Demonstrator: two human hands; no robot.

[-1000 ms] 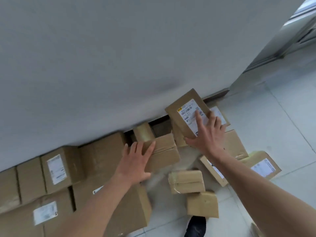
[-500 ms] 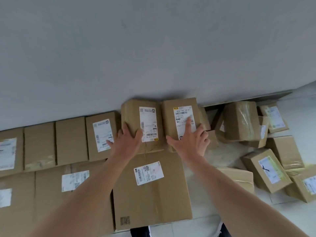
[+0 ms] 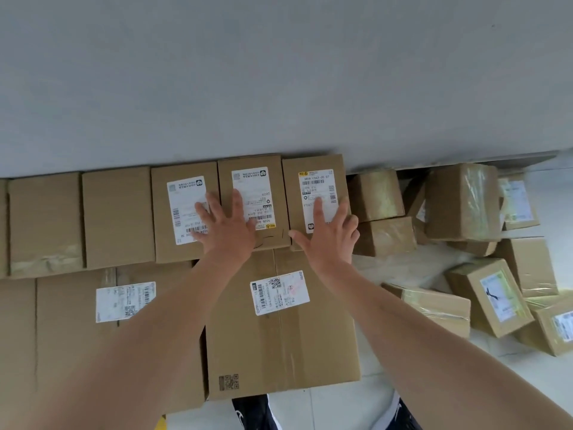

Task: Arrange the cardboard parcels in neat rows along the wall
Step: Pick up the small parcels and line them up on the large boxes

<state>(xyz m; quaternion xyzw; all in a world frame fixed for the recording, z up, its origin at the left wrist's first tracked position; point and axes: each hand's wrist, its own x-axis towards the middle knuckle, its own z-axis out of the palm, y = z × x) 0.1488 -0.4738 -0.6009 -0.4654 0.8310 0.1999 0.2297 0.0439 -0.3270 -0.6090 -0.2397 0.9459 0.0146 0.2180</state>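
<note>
A row of cardboard parcels stands against the grey wall [image 3: 279, 72]. My left hand [image 3: 228, 226] lies flat, fingers spread, across two labelled parcels: one [image 3: 183, 187] and its right neighbour [image 3: 252, 169]. My right hand [image 3: 327, 232] presses flat on the rightmost parcel in the row, with a yellow-cornered label [image 3: 313, 164]. In front of them lies a large flat box [image 3: 279, 330] with a white label, and another large box [image 3: 77, 336] to its left. Neither hand grips anything.
A loose heap of smaller taped parcels [image 3: 462, 203] lies on the white tiled floor [image 3: 418, 271] to the right. Plain parcels [image 3: 117, 215] continue the wall row to the left. My shoes [image 3: 251, 414] show at the bottom edge.
The view swung left and squared up to the wall. Both hands pushed the two labelled parcels back; they now stand flush in the row, with my fingers spread flat on them.
</note>
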